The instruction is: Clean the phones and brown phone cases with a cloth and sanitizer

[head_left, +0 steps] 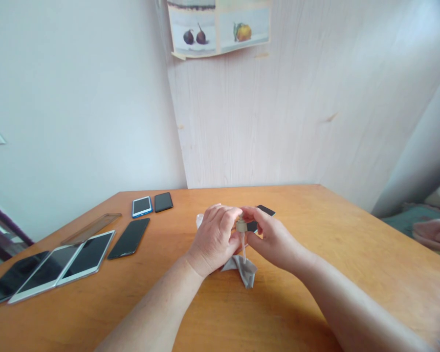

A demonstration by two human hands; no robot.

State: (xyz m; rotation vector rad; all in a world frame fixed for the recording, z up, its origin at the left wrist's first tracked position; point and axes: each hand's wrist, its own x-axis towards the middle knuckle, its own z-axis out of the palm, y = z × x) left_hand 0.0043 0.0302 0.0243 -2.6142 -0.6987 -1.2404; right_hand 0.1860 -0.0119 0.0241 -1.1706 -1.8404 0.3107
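A pump dispenser top point(242, 226) with a beige collar and a thin clear tube hangs upright between my hands. My right hand point(273, 238) is closed on it from the right, its index finger at the upper end. From the left, my left hand point(215, 237) has its fingers curled against the same pump top; what lies inside its palm is hidden. Just below the tube is a crumpled grey cloth point(246, 274), partly covered by my left hand. Behind the hands lies a dark phone point(266, 210), partly hidden. A clear plastic thing point(199, 221) peeks out behind my left hand.
On the wooden table point(352, 274), a white tablet point(86, 259), several dark phones such as this one point(129, 238), a blue-edged phone point(142, 207) and a translucent brown case point(91, 229) lie to the left. Fruit pictures point(220, 29) hang on the wall.
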